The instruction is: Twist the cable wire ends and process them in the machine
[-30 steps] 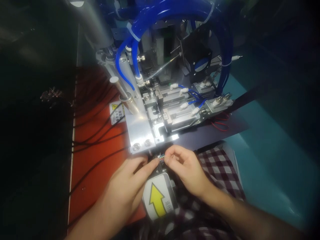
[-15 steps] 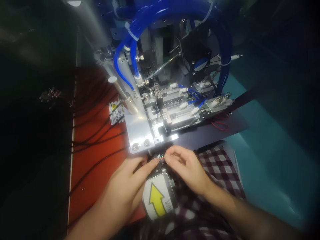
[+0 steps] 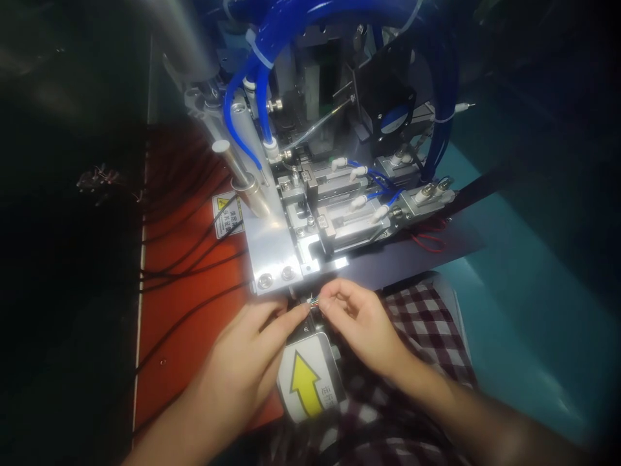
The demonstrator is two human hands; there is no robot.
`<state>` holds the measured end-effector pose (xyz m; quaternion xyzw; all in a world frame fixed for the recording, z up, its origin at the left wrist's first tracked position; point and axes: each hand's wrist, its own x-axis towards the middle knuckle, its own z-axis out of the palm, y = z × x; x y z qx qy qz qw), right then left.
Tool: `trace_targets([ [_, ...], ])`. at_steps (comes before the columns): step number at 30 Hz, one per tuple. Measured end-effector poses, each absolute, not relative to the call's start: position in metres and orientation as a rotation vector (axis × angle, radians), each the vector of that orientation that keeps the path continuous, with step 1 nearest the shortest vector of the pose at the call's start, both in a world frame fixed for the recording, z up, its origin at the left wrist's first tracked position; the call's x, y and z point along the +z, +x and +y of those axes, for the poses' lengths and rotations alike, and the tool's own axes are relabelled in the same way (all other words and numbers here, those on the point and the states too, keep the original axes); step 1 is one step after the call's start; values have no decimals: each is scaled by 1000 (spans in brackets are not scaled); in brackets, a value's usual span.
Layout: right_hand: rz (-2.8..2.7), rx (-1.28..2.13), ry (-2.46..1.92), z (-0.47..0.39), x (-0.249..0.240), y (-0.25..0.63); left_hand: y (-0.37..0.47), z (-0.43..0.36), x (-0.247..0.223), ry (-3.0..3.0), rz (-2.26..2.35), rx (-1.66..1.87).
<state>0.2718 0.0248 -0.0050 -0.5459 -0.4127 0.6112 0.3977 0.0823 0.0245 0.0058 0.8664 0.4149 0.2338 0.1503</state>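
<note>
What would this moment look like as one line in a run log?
left hand: at wires | right hand: pinching thin wires | place: before metal machine | arrow label: below hands

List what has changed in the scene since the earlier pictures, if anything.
Nothing has visibly been moved, taken hold of or let go; only the view has shifted slightly. The right hand still pinches the thin coloured wires, the left hand stays at their other end, and the machine and yellow arrow are as before.
</note>
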Motion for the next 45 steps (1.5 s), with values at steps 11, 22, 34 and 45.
trace_targets([
  [11,-1071,1556,-1378,28,-1,273,83,24,9,2494,1201,628],
  [22,-1194,1410,-1310,26,-13,271,83,24,10,2481,1186,625],
  [34,-1439,1248,-1137,28,-24,280,83,24,9,2493,1185,628],
  [45,-1542,1139,-1084,28,-27,282,83,23,8,2490,1184,625],
])
